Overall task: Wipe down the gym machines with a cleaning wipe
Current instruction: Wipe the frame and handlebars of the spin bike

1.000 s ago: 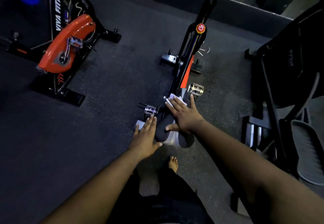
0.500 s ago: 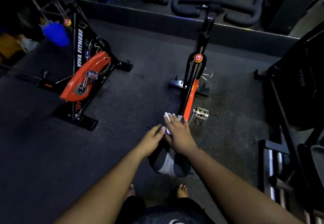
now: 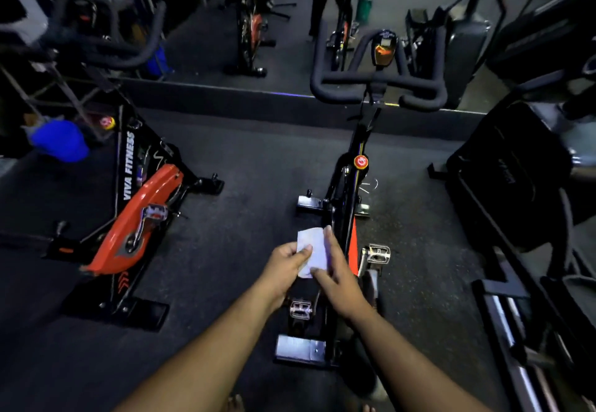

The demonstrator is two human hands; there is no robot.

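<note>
A white cleaning wipe [image 3: 312,247] is held up in the air between both hands, above the frame of the black and orange exercise bike [image 3: 346,205] in front of me. My left hand [image 3: 285,266] pinches the wipe's left edge with thumb and fingers. My right hand [image 3: 338,274] holds the right side, fingers stretched along the wipe and thumb under its lower edge. The bike's black handlebars [image 3: 377,84] and its console rise ahead. Its silver pedals [image 3: 378,253] show beside and below my hands.
A second bike [image 3: 135,218] with an orange flywheel cover and "VIVA FITNESS" lettering stands at the left. A black machine [image 3: 516,179] and a stepper with metal rails [image 3: 516,324] crowd the right. A mirror wall [image 3: 290,24] runs along the back. Dark floor lies between the bikes.
Both hands have lifted off the bike's saddle and now hold the wipe in the air between them. My view has tilted upward, bringing the handlebars and mirror into sight.
</note>
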